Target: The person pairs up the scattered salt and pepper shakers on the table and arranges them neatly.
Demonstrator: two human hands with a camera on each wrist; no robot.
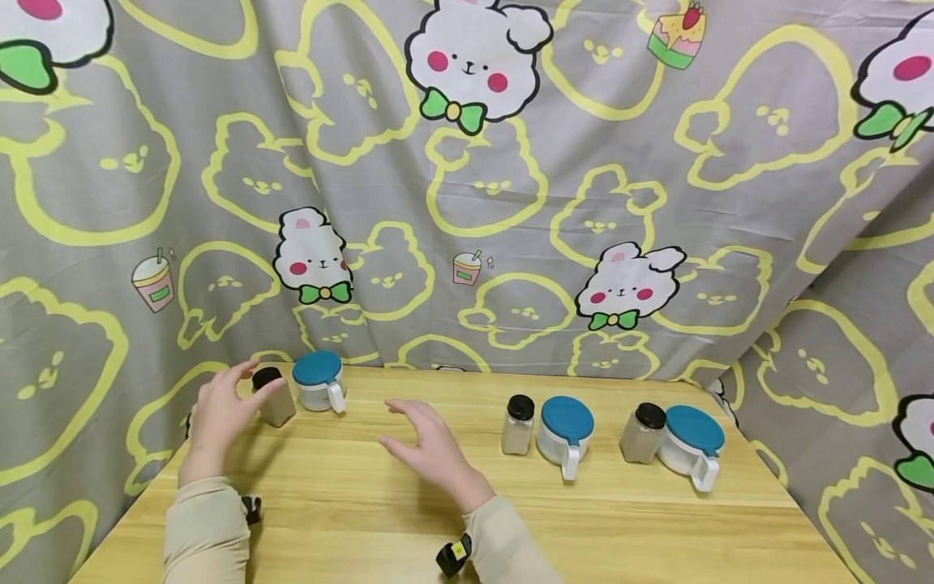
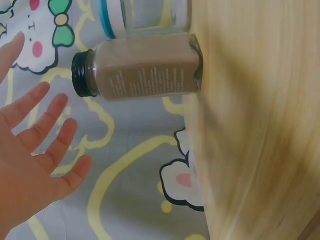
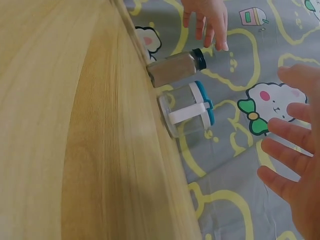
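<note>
At the left of the table my left hand (image 1: 220,410) is spread beside a square spice bottle (image 1: 277,404) with a black cap and brown powder. In the left wrist view that bottle (image 2: 147,67) stands upright, and the fingers (image 2: 47,125) are apart from it. Just right of the bottle is a clear jar with a blue lid (image 1: 318,369) and a white handle, also seen in the right wrist view as a jar (image 3: 185,111). My right hand (image 1: 430,446) hovers over the middle of the table, fingers spread, holding nothing.
Toward the right stand a second black-capped bottle (image 1: 517,430) and blue-lidded jar (image 1: 565,426). Farther right are a third bottle (image 1: 642,438) and jar (image 1: 690,438), close together. A patterned curtain (image 1: 467,203) hangs behind the wooden table (image 1: 350,503) and along its sides.
</note>
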